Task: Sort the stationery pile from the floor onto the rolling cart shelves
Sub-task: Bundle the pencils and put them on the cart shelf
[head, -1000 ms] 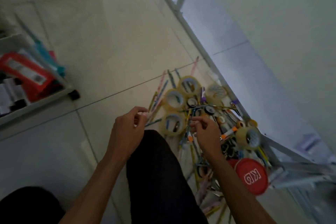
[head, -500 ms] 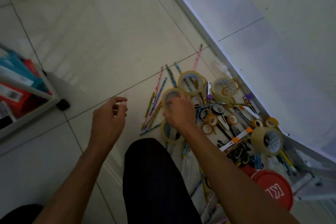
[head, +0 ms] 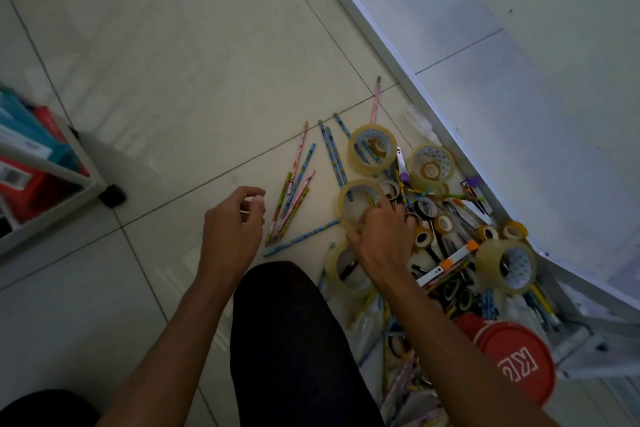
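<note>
Clear tape roll point(head: 360, 201) in the floor pile beside the pencils point(head: 294, 204), my right hand point(head: 381, 236) gripping its rim, my left hand point(head: 232, 229) loosely curled (holding nothing I can see), cart point(head: 52, 177) far left.

Glossy tile floor point(head: 180, 55); clear shiny plastic tape rolls point(head: 372, 149); white-painted metal frame point(head: 381, 42).

— How many big clear tape rolls point(head: 372, 148)?
— Five that I can see.
— Red round lids point(head: 516, 362)?
— One, at four o'clock.
— Loose patterned pencils point(head: 301, 168) at twelve?
— About ten; deeper in the pile point(head: 440, 239) I cannot count.
— Small tape rolls point(head: 423, 237)?
— Several, number unclear.
</note>
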